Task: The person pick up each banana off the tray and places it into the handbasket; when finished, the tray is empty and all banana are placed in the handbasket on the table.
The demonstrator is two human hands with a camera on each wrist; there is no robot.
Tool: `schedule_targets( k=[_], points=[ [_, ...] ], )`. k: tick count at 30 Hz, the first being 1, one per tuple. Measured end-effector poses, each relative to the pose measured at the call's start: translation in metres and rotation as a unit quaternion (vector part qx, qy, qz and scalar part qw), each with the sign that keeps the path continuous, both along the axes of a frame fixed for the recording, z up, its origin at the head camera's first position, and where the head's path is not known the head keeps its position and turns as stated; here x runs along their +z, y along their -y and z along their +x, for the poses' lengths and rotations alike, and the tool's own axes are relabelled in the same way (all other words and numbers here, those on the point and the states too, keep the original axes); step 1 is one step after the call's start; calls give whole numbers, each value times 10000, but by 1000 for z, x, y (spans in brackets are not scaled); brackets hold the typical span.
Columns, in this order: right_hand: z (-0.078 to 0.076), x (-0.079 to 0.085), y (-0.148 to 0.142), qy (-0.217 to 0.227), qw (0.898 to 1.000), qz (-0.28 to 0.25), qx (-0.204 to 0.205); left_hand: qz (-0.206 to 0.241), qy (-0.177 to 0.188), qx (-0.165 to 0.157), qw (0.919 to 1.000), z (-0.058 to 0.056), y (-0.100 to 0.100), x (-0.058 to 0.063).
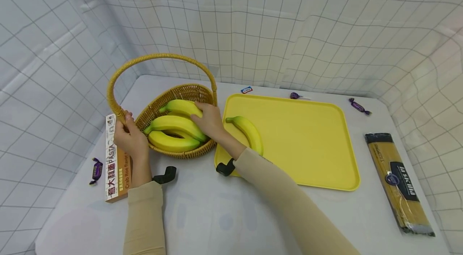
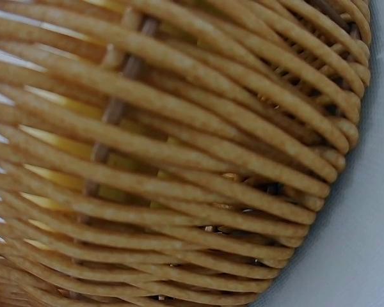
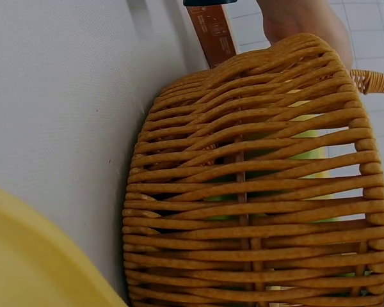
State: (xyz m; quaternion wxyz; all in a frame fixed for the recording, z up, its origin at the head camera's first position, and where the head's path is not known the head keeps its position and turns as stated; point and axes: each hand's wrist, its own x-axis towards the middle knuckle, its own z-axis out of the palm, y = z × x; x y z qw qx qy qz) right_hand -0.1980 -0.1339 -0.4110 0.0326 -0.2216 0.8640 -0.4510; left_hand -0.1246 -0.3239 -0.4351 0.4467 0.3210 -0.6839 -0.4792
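A wicker basket (image 1: 177,90) with a tall hooped handle holds several bananas (image 1: 175,141). My left hand (image 1: 131,137) grips its left rim where the handle meets the weave. Inside the basket, my right hand (image 1: 209,120) holds the right end of the uppermost banana (image 1: 181,107) between fingers and thumb. Woven basket wall (image 2: 198,147) fills most of the left wrist view, with yellow showing through the gaps. The basket's side (image 3: 256,192) also fills the right wrist view and hides most of the bananas.
A yellow tray (image 1: 304,138) right of the basket bears a single banana (image 1: 249,132). Left of the basket lies a pasta box (image 1: 117,166). A spaghetti pack (image 1: 398,182) is at far right. Wrapped candies (image 1: 96,170) and a lollipop (image 1: 294,95) lie around the table's edges.
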Motion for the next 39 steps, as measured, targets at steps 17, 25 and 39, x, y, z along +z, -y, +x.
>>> schedule_targets(
  k=[17, 25, 39],
  points=[
    [-1, -4, 6, 318, 9973, 647, 144, 7, -31, -55, 10000, 1, -1, 1],
    [1, -4, 7, 187, 9968, 730, 280, -55, -77, -31, 10000, 1, -1, 1],
    [3, -4, 5, -8, 9972, 671, 342, 33, -53, -42, 10000, 1, -2, 2]
  ],
)
